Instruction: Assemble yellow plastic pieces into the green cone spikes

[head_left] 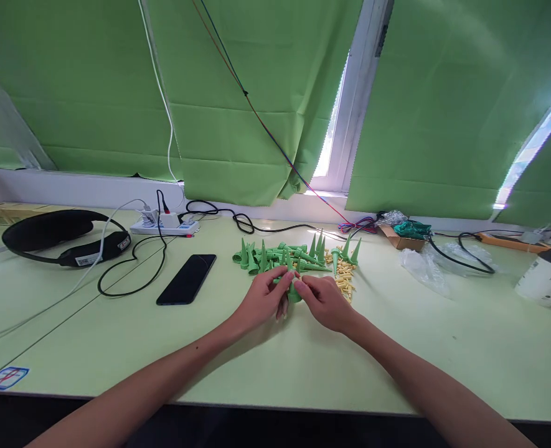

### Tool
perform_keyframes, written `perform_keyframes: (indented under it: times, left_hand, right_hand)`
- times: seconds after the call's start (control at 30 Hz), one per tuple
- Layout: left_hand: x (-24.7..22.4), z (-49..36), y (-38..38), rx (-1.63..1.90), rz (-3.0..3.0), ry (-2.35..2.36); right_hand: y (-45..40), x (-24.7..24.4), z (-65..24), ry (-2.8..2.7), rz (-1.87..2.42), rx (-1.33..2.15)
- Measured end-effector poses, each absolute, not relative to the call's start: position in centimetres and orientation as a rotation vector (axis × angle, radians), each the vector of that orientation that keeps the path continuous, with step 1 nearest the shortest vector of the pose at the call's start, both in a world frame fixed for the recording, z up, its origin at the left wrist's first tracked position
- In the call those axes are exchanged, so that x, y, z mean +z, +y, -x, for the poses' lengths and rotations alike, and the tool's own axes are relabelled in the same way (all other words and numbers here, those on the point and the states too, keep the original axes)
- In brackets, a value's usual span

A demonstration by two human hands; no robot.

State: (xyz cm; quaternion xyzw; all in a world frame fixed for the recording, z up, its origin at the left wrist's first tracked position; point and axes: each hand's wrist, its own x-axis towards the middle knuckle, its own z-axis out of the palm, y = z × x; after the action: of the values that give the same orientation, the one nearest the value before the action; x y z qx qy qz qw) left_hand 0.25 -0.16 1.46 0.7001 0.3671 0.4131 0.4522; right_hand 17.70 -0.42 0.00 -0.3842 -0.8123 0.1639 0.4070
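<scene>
Between my two hands is a green plastic cone (294, 294), its wider end toward me. My left hand (266, 297) grips it from the left, thumb and fingers closed. From the right, my right hand (322, 300) pinches its upper part, and the fingertips hide some of it. Just beyond my hands lies a pile of similar green cones (275, 254), some standing on their wide ends and others on their sides. Small yellow pieces (345, 280) are spread on the table to the right of the pile, behind my right hand.
A black phone (186, 280) lies left of my hands. Farther left are a black neckband-like device (70, 239), a power strip (163, 225) and loose cables. At right are a small cardboard box (402, 238), clear plastic bags (424, 270) and a white roll (546, 280).
</scene>
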Motion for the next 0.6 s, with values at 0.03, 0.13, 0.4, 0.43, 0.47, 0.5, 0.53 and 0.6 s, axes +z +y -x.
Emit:
perform_keyframes:
  times: [0.03, 0.13, 0.4, 0.43, 0.47, 0.5, 0.53, 0.6]
  left_hand:
    - [1.5, -0.2, -0.1, 1.017, -1.720, 0.903]
    - [1.5, -0.1, -0.1, 0.992, -1.698, 0.884]
    - [1.2, 0.0, -0.1, 0.922, -1.697, 0.862]
    - [1.1, 0.0, -0.1, 0.918, -1.698, 0.862]
    - [1.1, 0.0, 0.0, 0.913, -1.697, 0.863]
    - [1.0, 0.0, 0.0, 0.908, -1.696, 0.863]
    - [0.9, 0.0, 0.0, 0.904, -1.695, 0.864]
    - [0.9, 0.0, 0.0, 0.895, -1.695, 0.868]
  right_hand:
    - [-0.5, 0.0, -17.7, -2.066, 0.965, 0.411]
    - [-0.8, -0.1, -17.6, -2.114, 0.945, 0.404]
    - [-1.2, -0.3, -17.2, -2.139, 0.906, 0.332]
    - [-1.3, -0.3, -17.2, -2.137, 0.902, 0.324]
    - [-1.3, -0.3, -17.1, -2.137, 0.898, 0.315]
    - [-1.4, -0.3, -17.0, -2.135, 0.896, 0.305]
    - [-1.4, -0.3, -17.0, -2.134, 0.897, 0.297]
    - [-1.6, -0.3, -16.9, -2.133, 0.909, 0.285]
